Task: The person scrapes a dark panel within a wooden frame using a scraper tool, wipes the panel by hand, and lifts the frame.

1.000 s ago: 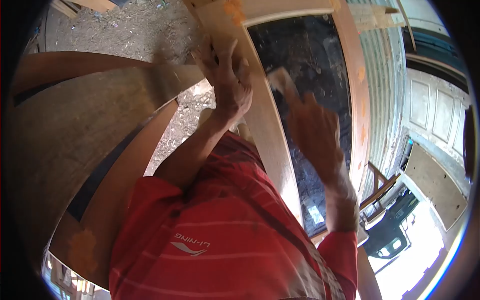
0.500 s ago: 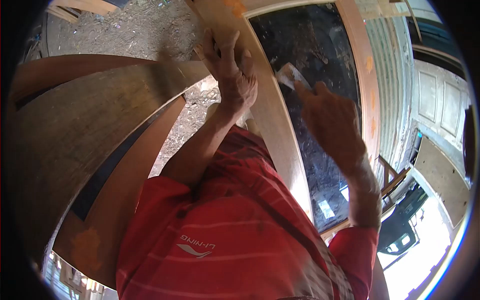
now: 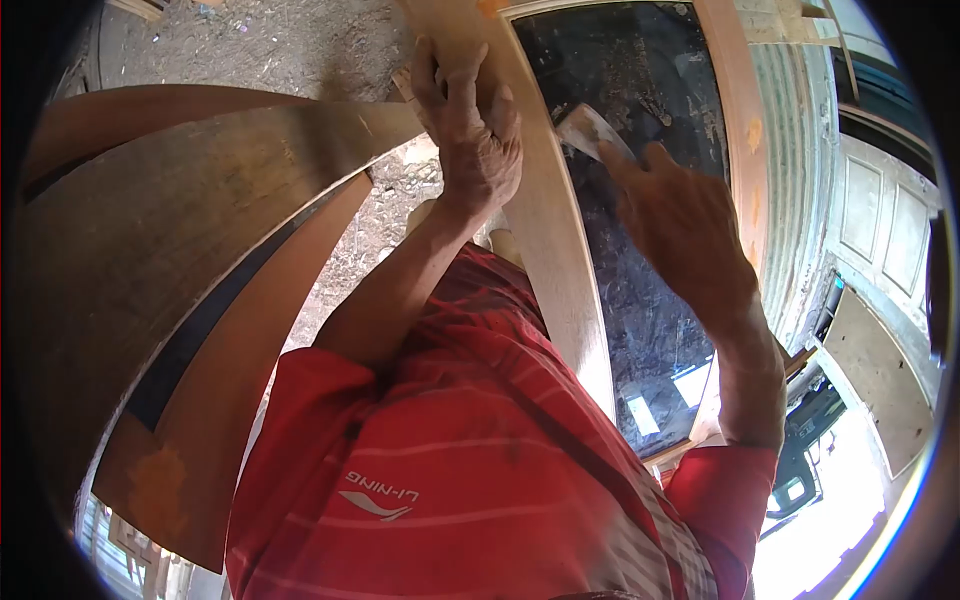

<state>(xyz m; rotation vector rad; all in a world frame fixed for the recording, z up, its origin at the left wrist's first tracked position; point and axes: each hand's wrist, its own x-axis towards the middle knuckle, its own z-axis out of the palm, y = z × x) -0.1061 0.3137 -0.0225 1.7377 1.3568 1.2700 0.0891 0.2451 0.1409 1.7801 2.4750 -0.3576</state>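
Note:
A wooden frame (image 3: 560,215) surrounds a dark glass panel (image 3: 640,250) streaked with dust and smears. My right hand (image 3: 685,225) is closed round a flat scraper (image 3: 590,132), whose pale blade lies at the panel's left edge, by the inner border of the frame. On the left part of the frame rests my left hand (image 3: 475,140), fingers bent and spread apart. A small piece of wood (image 3: 405,85) shows beside its fingertips; whether the hand touches it I cannot tell.
A large curved-looking board (image 3: 200,210) and a brown panel with an orange patch (image 3: 158,490) stand at the left. Debris covers the ground (image 3: 270,50). Corrugated metal (image 3: 795,180) and a pale panelled door (image 3: 885,220) are at the right, with a vehicle below.
The view has shifted a little. My right hand and the scraper have moved slightly up and right in view. My left hand stays on the frame, its fingers still spread.

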